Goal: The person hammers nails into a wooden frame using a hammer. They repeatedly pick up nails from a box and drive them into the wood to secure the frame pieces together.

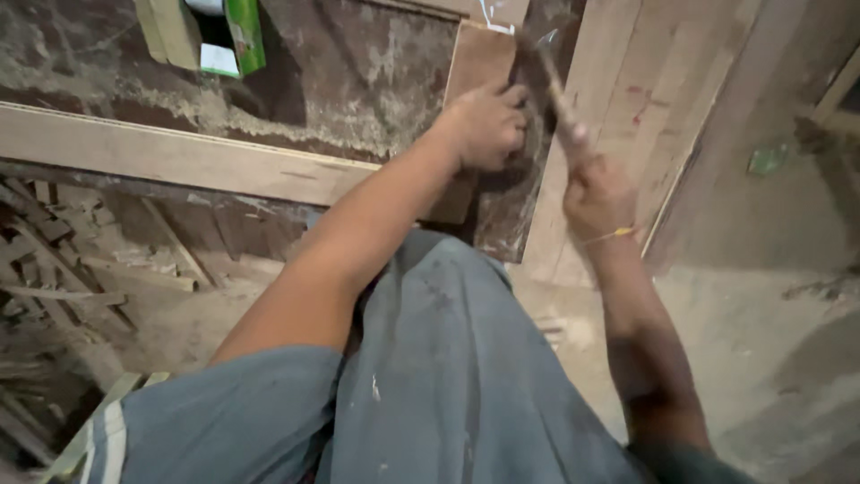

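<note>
My left hand (486,124) presses on a small brown wooden board (477,59) that stands upright against a dark, dusty work surface (358,72). Its fingers curl over the board's right edge. My right hand (598,193) grips the wooden handle of a hammer (557,90), which is blurred and raised just right of the board. A thin yellow band circles the right wrist. My knee in grey trousers (448,358) fills the lower middle.
A long pale wooden plank (179,157) runs across the left. Larger pale boards (645,108) lean at the right. A green and white box (235,36) sits at the top left. Wood scraps (63,260) and sawdust litter the floor at left.
</note>
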